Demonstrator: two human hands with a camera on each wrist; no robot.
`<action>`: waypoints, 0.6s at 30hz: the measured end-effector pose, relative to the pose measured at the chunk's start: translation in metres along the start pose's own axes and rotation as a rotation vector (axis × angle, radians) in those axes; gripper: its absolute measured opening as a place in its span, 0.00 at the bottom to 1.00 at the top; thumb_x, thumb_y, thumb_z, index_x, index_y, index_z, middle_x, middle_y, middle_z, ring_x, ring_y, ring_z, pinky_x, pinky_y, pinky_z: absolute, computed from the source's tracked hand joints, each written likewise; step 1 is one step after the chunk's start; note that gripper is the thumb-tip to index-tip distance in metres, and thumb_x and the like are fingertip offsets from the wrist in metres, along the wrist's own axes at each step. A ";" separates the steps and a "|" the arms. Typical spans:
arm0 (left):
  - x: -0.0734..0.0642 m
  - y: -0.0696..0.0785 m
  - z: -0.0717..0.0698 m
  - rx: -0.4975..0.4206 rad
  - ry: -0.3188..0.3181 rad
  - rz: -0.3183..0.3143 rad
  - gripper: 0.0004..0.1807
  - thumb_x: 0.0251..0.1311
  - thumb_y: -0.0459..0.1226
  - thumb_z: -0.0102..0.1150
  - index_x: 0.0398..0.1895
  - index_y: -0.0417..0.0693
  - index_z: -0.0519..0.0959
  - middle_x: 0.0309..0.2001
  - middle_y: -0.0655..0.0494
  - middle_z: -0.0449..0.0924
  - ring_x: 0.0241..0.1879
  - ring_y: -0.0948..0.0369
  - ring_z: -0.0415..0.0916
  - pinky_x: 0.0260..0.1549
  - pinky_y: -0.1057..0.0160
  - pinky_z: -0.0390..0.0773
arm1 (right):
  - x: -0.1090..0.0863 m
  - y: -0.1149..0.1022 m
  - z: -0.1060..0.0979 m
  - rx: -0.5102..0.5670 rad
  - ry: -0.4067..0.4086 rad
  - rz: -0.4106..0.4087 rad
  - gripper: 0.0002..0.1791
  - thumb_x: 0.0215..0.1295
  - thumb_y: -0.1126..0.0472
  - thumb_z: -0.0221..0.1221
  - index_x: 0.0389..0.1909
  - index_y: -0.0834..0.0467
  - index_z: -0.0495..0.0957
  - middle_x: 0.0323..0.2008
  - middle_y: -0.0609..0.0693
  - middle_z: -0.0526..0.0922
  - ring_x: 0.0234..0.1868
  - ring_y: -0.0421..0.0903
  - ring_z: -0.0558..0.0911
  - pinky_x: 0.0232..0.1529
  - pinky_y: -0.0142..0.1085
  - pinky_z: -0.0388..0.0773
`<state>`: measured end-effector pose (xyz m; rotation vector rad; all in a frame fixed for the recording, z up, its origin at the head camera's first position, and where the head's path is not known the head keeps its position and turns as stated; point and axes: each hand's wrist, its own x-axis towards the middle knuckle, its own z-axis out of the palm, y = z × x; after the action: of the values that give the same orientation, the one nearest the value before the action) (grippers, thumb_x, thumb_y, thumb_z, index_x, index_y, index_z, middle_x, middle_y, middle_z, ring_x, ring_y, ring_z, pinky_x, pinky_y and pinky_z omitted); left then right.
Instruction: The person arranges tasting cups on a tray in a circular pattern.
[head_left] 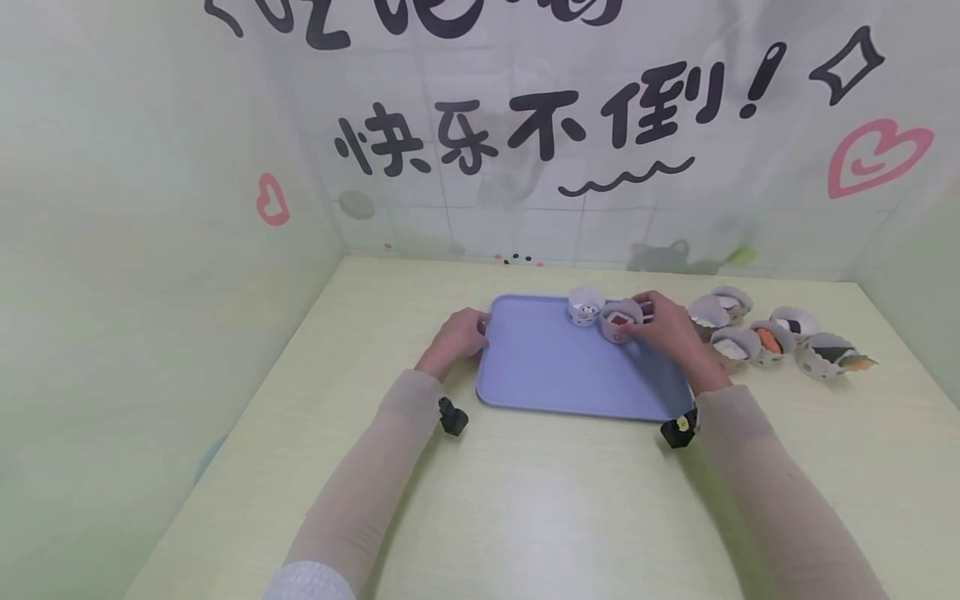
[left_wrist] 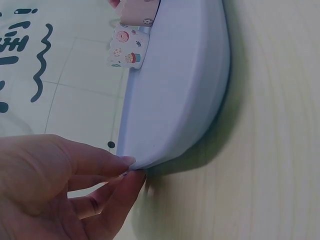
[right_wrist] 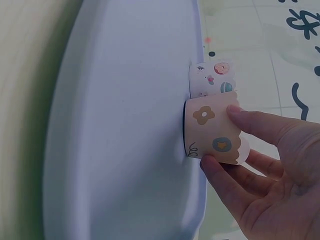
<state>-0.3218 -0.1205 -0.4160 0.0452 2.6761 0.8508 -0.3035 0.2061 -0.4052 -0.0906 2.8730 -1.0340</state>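
A lilac tray (head_left: 562, 371) lies on the table. My left hand (head_left: 457, 335) pinches the tray's left rim between thumb and fingers, seen close in the left wrist view. Near the tray's back right, my right hand (head_left: 670, 325) holds a beige paper baking cup (right_wrist: 212, 127) with a flower and a star print, thumb on one side and fingers on the other. Something red and white shows inside that cup in the head view. Right beside it, on the tray's back part, stands a white baking cup (head_left: 583, 312) with a cake print and small contents.
Several more paper cups stand on the table right of the tray, among them one with an orange-topped piece (head_left: 768, 340) and one with a dark piece (head_left: 823, 353). A printed cloth wall (head_left: 510, 217) rises behind the table (head_left: 525, 500).
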 end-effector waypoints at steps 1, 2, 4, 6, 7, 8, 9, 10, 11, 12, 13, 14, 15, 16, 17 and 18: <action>0.000 0.000 0.000 -0.002 -0.001 0.003 0.34 0.62 0.27 0.55 0.73 0.43 0.64 0.50 0.43 0.81 0.40 0.55 0.77 0.38 0.65 0.78 | 0.000 0.000 0.000 0.001 -0.001 0.002 0.32 0.65 0.57 0.63 0.65 0.69 0.65 0.58 0.72 0.75 0.58 0.65 0.76 0.58 0.55 0.74; 0.000 0.000 0.000 -0.004 -0.001 0.007 0.34 0.62 0.27 0.55 0.73 0.43 0.64 0.50 0.43 0.81 0.40 0.55 0.77 0.38 0.65 0.78 | -0.001 0.000 0.000 0.001 -0.002 0.004 0.33 0.65 0.57 0.63 0.65 0.69 0.65 0.58 0.72 0.75 0.58 0.65 0.76 0.58 0.56 0.74; 0.000 -0.001 0.001 -0.005 0.001 0.014 0.34 0.61 0.27 0.56 0.73 0.42 0.64 0.48 0.43 0.81 0.40 0.55 0.77 0.38 0.64 0.78 | -0.001 -0.001 0.000 0.004 -0.005 0.014 0.34 0.65 0.57 0.63 0.66 0.69 0.65 0.59 0.72 0.75 0.58 0.65 0.76 0.59 0.55 0.74; 0.001 -0.001 0.002 -0.004 0.005 0.022 0.34 0.61 0.27 0.56 0.73 0.42 0.64 0.48 0.43 0.81 0.40 0.55 0.78 0.39 0.64 0.79 | -0.001 -0.001 0.000 0.006 -0.009 0.020 0.35 0.65 0.57 0.63 0.67 0.69 0.64 0.60 0.72 0.74 0.59 0.65 0.75 0.60 0.56 0.74; 0.001 -0.001 0.002 -0.002 0.009 0.026 0.34 0.61 0.27 0.56 0.73 0.42 0.64 0.48 0.43 0.81 0.40 0.54 0.78 0.40 0.63 0.79 | -0.001 -0.001 0.001 0.004 -0.010 0.023 0.35 0.65 0.57 0.63 0.67 0.69 0.63 0.60 0.72 0.74 0.59 0.65 0.75 0.60 0.56 0.74; 0.001 -0.002 0.002 -0.002 0.011 0.029 0.34 0.61 0.27 0.56 0.73 0.42 0.65 0.48 0.43 0.81 0.40 0.54 0.78 0.40 0.63 0.79 | -0.001 -0.001 0.001 0.004 -0.013 0.027 0.36 0.65 0.56 0.63 0.67 0.69 0.63 0.60 0.72 0.73 0.60 0.65 0.75 0.60 0.56 0.73; 0.001 -0.002 0.002 0.002 0.013 0.031 0.34 0.61 0.27 0.56 0.73 0.42 0.65 0.48 0.43 0.82 0.41 0.54 0.78 0.41 0.63 0.79 | -0.001 -0.001 0.001 0.005 -0.016 0.032 0.36 0.65 0.56 0.64 0.68 0.69 0.63 0.61 0.71 0.73 0.60 0.65 0.75 0.61 0.56 0.73; 0.000 -0.002 0.002 0.006 0.013 0.032 0.34 0.61 0.27 0.56 0.73 0.43 0.64 0.48 0.43 0.82 0.41 0.54 0.78 0.41 0.63 0.80 | -0.001 -0.001 0.001 0.005 -0.020 0.035 0.36 0.65 0.56 0.64 0.68 0.69 0.62 0.61 0.71 0.73 0.60 0.65 0.74 0.61 0.56 0.73; 0.000 -0.002 0.002 0.005 0.013 0.035 0.34 0.61 0.27 0.56 0.73 0.42 0.64 0.48 0.43 0.82 0.41 0.54 0.78 0.42 0.62 0.80 | -0.001 -0.002 0.000 0.004 -0.024 0.038 0.37 0.65 0.56 0.64 0.69 0.69 0.62 0.62 0.71 0.73 0.61 0.65 0.74 0.62 0.56 0.73; 0.000 -0.001 0.002 0.004 0.013 0.037 0.34 0.60 0.27 0.56 0.73 0.42 0.65 0.48 0.43 0.82 0.41 0.54 0.78 0.42 0.62 0.80 | -0.002 -0.002 0.000 0.002 -0.027 0.036 0.37 0.65 0.56 0.64 0.69 0.69 0.61 0.62 0.72 0.73 0.61 0.65 0.74 0.62 0.55 0.73; 0.000 -0.001 0.002 0.002 0.011 0.038 0.34 0.60 0.27 0.56 0.73 0.42 0.64 0.49 0.43 0.82 0.41 0.54 0.78 0.42 0.62 0.80 | -0.002 -0.002 0.000 0.001 -0.031 0.034 0.38 0.65 0.56 0.63 0.70 0.70 0.61 0.62 0.72 0.72 0.62 0.65 0.74 0.62 0.55 0.73; 0.000 -0.001 0.002 0.003 0.009 0.039 0.34 0.60 0.27 0.56 0.73 0.42 0.64 0.48 0.43 0.82 0.41 0.54 0.78 0.42 0.62 0.80 | -0.003 -0.002 -0.001 0.001 -0.038 0.033 0.39 0.65 0.56 0.63 0.70 0.70 0.60 0.63 0.72 0.72 0.62 0.66 0.73 0.62 0.56 0.73; 0.000 -0.001 0.002 0.004 0.009 0.039 0.34 0.60 0.27 0.56 0.73 0.42 0.64 0.48 0.42 0.81 0.41 0.54 0.78 0.42 0.62 0.80 | -0.003 -0.003 -0.003 0.002 -0.043 0.030 0.39 0.65 0.56 0.63 0.71 0.70 0.59 0.63 0.72 0.71 0.63 0.66 0.73 0.63 0.56 0.72; 0.000 -0.001 0.001 0.002 0.009 0.039 0.34 0.60 0.27 0.56 0.73 0.42 0.64 0.48 0.42 0.81 0.42 0.54 0.78 0.42 0.62 0.80 | -0.003 -0.004 -0.004 0.002 -0.048 0.025 0.40 0.66 0.56 0.63 0.71 0.71 0.58 0.64 0.72 0.71 0.64 0.66 0.72 0.64 0.56 0.72; 0.000 -0.001 0.001 0.002 0.012 0.036 0.34 0.60 0.27 0.56 0.73 0.42 0.64 0.48 0.42 0.81 0.42 0.54 0.78 0.42 0.61 0.80 | -0.004 -0.004 -0.005 0.004 -0.054 0.019 0.40 0.66 0.56 0.63 0.71 0.71 0.58 0.64 0.72 0.70 0.65 0.67 0.72 0.64 0.56 0.71; 0.001 -0.002 0.001 0.006 0.014 0.033 0.34 0.60 0.27 0.56 0.73 0.42 0.65 0.48 0.43 0.81 0.41 0.54 0.78 0.42 0.62 0.79 | -0.004 -0.005 -0.006 0.008 -0.059 0.012 0.40 0.66 0.56 0.63 0.72 0.71 0.57 0.65 0.72 0.70 0.65 0.67 0.71 0.65 0.56 0.71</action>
<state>-0.3220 -0.1216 -0.4182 0.0847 2.6982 0.8567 -0.3000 0.2062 -0.3974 -0.1010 2.8133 -1.0228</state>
